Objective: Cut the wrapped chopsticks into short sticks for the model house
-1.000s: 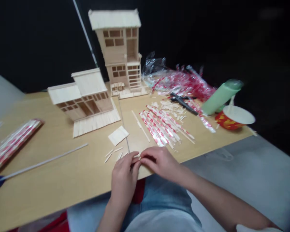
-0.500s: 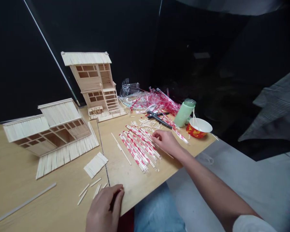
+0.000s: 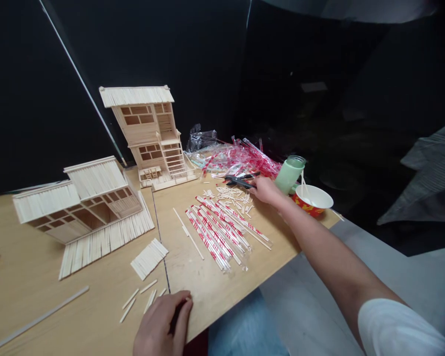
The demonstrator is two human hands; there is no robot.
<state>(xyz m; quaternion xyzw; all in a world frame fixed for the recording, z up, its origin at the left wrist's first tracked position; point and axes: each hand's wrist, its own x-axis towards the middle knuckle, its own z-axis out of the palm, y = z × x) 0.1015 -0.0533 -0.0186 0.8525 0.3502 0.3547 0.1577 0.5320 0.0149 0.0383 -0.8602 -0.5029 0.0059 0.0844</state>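
Observation:
At the near table edge my left hand (image 3: 163, 324) is closed, thumb against forefinger, with a tiny pale tip showing between them; what it is I cannot make out. My right hand (image 3: 267, 191) reaches across the table, its fingers closed on the handle of black-handled shears (image 3: 239, 181). Close to the shears lie short cut stick pieces (image 3: 234, 196). Wrapped chopsticks (image 3: 215, 232) in red-printed clear sleeves lie in a row between my hands, with a bare stick on their right side. Thin bare sticks (image 3: 188, 232) lie left of them.
A two-storey stick house (image 3: 144, 128) and a low stick house (image 3: 92, 198) stand at the left. A small slat panel (image 3: 149, 258) and a long strip (image 3: 40, 316) lie nearer. Crumpled wrappers (image 3: 241, 155), a green bottle (image 3: 289, 173) and a paper bowl (image 3: 315, 200) stand behind.
My right hand has moved away from the chopsticks, up to the shears' handle, and has left a bare stick beside the wrapped ones. My left hand has stayed in place.

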